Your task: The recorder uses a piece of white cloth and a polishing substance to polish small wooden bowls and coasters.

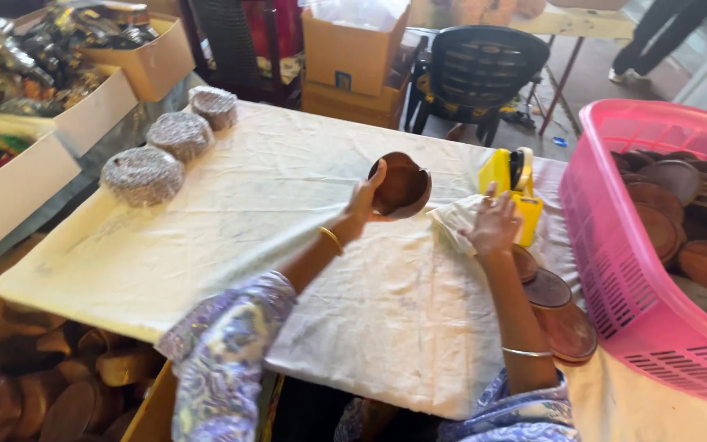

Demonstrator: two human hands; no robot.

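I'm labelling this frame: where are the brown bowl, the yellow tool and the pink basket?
brown bowl (403,187), head view, inner hollow.
yellow tool (501,176), head view, yellow body.
pink basket (607,237), head view, near side wall.

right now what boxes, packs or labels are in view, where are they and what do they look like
Carton: far end beyond the table, brown, open top, small blue label on its front.
Open boxes: far left, pale cardboard, full of shiny wrapped packs.
Wrapped rounds: three in a row on the table's left edge, silvery speckled discs.
Yellow dispenser: by the right hand, boxy.
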